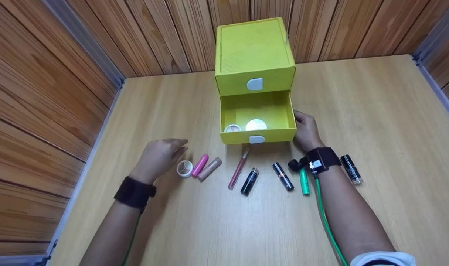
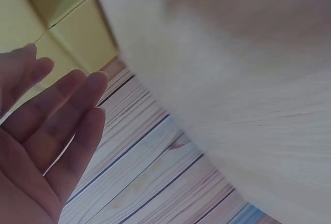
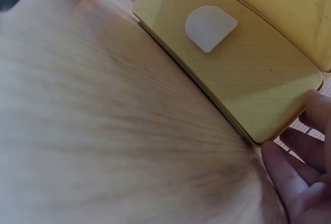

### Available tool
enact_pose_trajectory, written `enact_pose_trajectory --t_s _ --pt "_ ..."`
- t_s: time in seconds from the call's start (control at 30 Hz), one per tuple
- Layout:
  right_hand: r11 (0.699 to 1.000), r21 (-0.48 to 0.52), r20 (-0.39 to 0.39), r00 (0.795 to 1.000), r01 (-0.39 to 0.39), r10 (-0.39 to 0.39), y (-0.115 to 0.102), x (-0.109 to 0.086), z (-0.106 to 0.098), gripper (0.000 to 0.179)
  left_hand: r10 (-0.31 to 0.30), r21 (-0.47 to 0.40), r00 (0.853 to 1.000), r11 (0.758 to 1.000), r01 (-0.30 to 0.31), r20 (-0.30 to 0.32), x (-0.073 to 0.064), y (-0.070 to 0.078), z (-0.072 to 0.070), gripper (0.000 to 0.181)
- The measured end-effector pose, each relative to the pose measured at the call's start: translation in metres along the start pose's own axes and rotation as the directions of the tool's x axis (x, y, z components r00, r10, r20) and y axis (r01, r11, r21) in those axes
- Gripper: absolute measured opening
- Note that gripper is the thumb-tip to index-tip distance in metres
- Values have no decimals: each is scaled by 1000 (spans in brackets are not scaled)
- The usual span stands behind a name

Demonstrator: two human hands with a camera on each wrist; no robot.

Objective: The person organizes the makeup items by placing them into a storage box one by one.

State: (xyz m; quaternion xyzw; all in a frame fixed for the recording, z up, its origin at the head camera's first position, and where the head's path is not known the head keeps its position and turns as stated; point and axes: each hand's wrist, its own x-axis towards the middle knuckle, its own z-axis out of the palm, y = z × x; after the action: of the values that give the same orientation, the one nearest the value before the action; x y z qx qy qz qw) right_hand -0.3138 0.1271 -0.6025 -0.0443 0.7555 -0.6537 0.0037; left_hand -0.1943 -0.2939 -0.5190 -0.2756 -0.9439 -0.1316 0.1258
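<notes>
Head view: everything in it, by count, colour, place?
Table: 1, light brown, centre
Wall panels: several, brown, around table
Frame rails: several, grey, edges
Drawer box: 1, yellow, back centre
Lower drawer: 1, yellow, pulled out
Handles: 2, whitish, box fronts
Round pieces: 2, whitish, inside lower drawer
Palette: 1, white rim, front left
Pink tube: 1, pink, right of palette
Mauve tube: 1, mauve, beside pink tube
Slim stick: 1, dull red, centre
Black tubes: 3, black, centre and right
Green tube: 1, green, right of centre
Wrist straps: 2, black, left and right
Knob: 1, black, right strap
Cables: 2, green, from straps
Cuff: 1, whitish, bottom right
Left hand: 1, bare, near palette
Right hand: 1, bare, lower drawer's right side
</notes>
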Motion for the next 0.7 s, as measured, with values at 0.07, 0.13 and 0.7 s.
enact_pose_trajectory --t_s 0.07,0.13,0.7 --pt "1000 3 6 1000 -5 5 -1 0 0 31 -8 -22 999 1000 9 34 -9 1 6 22" --pt "1000 25 10 1000 -12 12 -2 0 0 31 -22 -46 998 999 25 65 -17 2 12 22" --pt "999 49 -1 1000 11 -11 -4 -3 0 29 -24 -79 982 996 39 187 -44 10 27 45"
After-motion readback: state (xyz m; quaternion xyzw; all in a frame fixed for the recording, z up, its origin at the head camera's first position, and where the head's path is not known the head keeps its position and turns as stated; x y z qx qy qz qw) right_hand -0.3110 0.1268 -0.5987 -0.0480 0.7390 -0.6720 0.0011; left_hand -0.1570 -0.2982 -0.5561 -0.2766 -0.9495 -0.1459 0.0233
